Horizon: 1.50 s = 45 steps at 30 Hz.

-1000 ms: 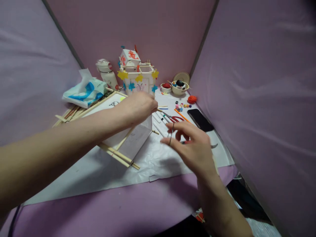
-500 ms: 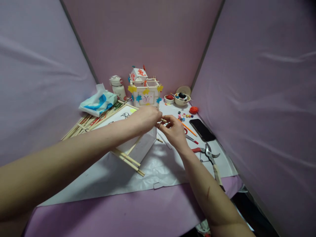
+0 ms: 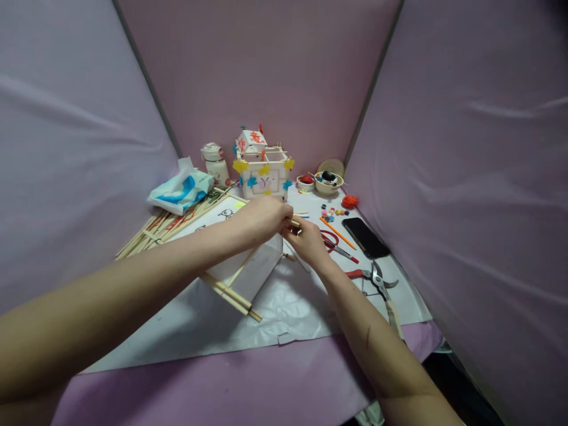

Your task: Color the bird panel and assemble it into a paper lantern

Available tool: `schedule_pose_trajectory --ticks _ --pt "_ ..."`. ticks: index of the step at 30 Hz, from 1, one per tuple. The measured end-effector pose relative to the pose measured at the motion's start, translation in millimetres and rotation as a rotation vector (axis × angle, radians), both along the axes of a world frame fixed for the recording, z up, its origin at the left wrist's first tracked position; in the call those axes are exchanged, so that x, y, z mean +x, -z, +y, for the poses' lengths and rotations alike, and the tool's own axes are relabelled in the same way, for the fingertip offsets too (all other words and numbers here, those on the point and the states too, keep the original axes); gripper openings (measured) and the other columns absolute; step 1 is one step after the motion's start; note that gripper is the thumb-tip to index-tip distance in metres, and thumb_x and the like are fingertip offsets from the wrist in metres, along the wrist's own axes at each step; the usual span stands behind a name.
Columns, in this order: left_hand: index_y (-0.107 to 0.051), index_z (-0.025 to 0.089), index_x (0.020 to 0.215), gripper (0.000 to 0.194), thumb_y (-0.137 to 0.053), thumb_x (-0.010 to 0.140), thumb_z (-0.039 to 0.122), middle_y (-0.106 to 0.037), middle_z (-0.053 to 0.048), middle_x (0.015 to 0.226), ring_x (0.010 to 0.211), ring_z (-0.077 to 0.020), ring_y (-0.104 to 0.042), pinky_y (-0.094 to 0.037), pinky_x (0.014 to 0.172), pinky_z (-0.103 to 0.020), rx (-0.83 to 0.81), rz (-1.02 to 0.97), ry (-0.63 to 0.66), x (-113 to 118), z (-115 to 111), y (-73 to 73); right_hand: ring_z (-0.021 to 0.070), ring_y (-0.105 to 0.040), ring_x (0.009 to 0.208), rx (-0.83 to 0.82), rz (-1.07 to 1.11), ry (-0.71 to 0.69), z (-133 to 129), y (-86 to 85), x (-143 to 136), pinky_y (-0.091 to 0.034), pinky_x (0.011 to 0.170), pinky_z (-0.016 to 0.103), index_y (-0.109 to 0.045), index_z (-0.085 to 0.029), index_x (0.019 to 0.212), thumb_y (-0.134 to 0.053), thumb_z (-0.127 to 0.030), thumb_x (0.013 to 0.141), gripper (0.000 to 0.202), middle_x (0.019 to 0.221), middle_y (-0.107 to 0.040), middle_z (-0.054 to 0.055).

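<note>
A frame of pale bamboo sticks [image 3: 226,293], covered with white paper [image 3: 261,272], lies tilted on the table under my left arm. Black line drawings [image 3: 225,214] and a yellow patch mark its upper face. At the frame's far right corner my left hand [image 3: 268,216] is closed round the stick ends. My right hand [image 3: 307,241] meets it there, thumb and fingers pinched together beside a stick tip [image 3: 293,223]. Whatever lies between the right fingertips is too small to make out.
Behind stand a decorated stick lantern [image 3: 266,177] and a white bottle [image 3: 216,165]. Loose sticks [image 3: 146,236] and a tissue pack [image 3: 183,192] lie left. Rightward are bowls [image 3: 327,186], red yarn [image 3: 349,202], a pencil [image 3: 338,233], scissors [image 3: 339,251], a phone [image 3: 364,236] and pruning shears [image 3: 377,278].
My right hand's fingers, spread apart earlier, have drawn together and moved left against my left hand at the frame's corner. The whole view has shifted slightly.
</note>
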<state>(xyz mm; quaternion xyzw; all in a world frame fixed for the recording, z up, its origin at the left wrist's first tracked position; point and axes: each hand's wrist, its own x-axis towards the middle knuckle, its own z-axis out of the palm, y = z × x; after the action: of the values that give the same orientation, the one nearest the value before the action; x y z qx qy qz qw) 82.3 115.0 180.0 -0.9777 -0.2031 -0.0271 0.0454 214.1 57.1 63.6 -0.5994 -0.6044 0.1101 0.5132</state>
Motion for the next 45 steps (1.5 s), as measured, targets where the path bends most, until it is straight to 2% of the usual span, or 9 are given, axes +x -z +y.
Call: schedule_pose_trajectory --ticks 6,9,12,17,23,30,38,41,45 --pt "-0.075 0.012 0.096 0.026 -0.050 0.092 0.018 -0.072 -0.011 0.093 0.088 -0.0238 -0.065 -0.042 0.073 -0.031 0.003 -0.036 -0.014 1.8 1.9 4.7 0.0193 -0.060 0.088 0.357 -0.032 -0.012 -33.3 16.9 1.2 -0.050 0.071 0.033 -0.068 -0.021 0.084 -0.055 -0.025 0.088 0.014 0.110 -0.061 0.010" --pt "-0.076 0.013 0.096 0.024 -0.052 0.092 0.018 -0.073 -0.012 0.095 0.089 -0.0238 -0.065 -0.042 0.074 -0.031 -0.020 -0.053 -0.024 2.8 1.1 3.8 0.0212 -0.060 0.089 0.496 -0.090 -0.023 -51.5 14.7 -3.5 -0.051 0.079 0.039 -0.066 -0.022 0.080 -0.061 -0.021 0.082 0.006 0.102 -0.063 0.009" --pt "-0.076 0.013 0.098 0.024 -0.054 0.093 0.019 -0.073 -0.012 0.096 0.089 -0.0244 -0.065 -0.041 0.074 -0.031 -0.040 -0.061 -0.031 3.0 0.8 2.9 0.0196 -0.058 0.081 0.375 0.105 -0.117 -55.1 12.1 -10.1 -0.049 0.075 0.036 -0.063 -0.022 0.074 -0.061 -0.024 0.082 0.008 0.082 -0.063 0.005" --pt "-0.076 0.013 0.096 0.024 -0.053 0.093 0.019 -0.074 -0.012 0.096 0.089 -0.0249 -0.066 -0.040 0.071 -0.031 -0.009 -0.054 -0.024 2.8 2.2 3.8 0.0111 -0.026 0.050 -0.141 1.038 -0.419 -41.5 9.1 -8.6 -0.026 0.045 0.023 -0.052 -0.022 0.067 -0.059 -0.037 0.081 0.023 0.058 -0.035 -0.005" --pt "-0.075 0.014 0.099 0.026 -0.051 0.094 0.021 -0.074 -0.011 0.098 0.092 -0.0252 -0.066 -0.041 0.072 -0.032 0.015 -0.052 -0.028 5.2 3.5 5.3 0.0106 -0.018 0.049 -0.059 1.369 -0.488 -39.5 2.9 -3.0 -0.021 0.044 0.021 -0.067 -0.023 0.095 -0.056 -0.036 0.083 0.021 0.061 -0.029 -0.007" --pt "-0.071 0.014 0.093 0.023 -0.050 0.095 0.022 -0.073 -0.011 0.096 0.094 -0.0254 -0.066 -0.043 0.073 -0.031 0.050 -0.050 -0.035 5.3 2.4 6.9 0.0049 -0.039 0.042 -0.119 1.018 -0.317 -40.5 -26.3 -1.2 -0.024 0.039 0.020 -0.061 -0.025 0.125 -0.062 -0.025 0.078 0.048 0.076 -0.066 -0.004" --pt "-0.052 0.013 0.116 0.031 -0.057 0.086 0.019 -0.072 -0.010 0.095 0.084 -0.0248 -0.067 -0.039 0.063 -0.029 -0.035 -0.194 -0.077 -2.8 6.9 12.3 0.0085 -0.061 0.043 -0.361 0.368 -0.132 -49.2 -66.9 -13.7 -0.035 0.033 0.020 -0.049 -0.022 0.141 -0.057 -0.017 0.086 0.055 0.103 -0.074 0.006" --pt "-0.053 0.013 0.111 0.026 -0.056 0.087 0.023 -0.071 -0.010 0.093 0.081 -0.0247 -0.066 -0.037 0.061 -0.030 -0.048 -0.176 -0.068 -5.5 5.3 9.9 0.0121 -0.063 0.044 -0.409 0.180 -0.128 -45.1 -78.4 -14.8 -0.034 0.034 0.019 -0.057 -0.019 0.129 -0.050 -0.013 0.087 0.043 0.077 -0.073 0.003" --pt "-0.058 0.015 0.099 0.014 -0.055 0.087 0.023 -0.070 -0.009 0.091 0.080 -0.0236 -0.065 -0.038 0.062 -0.030 -0.032 -0.157 -0.045 -5.2 1.6 6.4 0.0129 -0.056 0.039 -0.402 -0.025 -0.167 -35.2 -93.7 -6.6 -0.035 0.040 0.021 -0.069 -0.017 0.080 -0.052 -0.011 0.084 0.018 0.045 -0.056 -0.002"
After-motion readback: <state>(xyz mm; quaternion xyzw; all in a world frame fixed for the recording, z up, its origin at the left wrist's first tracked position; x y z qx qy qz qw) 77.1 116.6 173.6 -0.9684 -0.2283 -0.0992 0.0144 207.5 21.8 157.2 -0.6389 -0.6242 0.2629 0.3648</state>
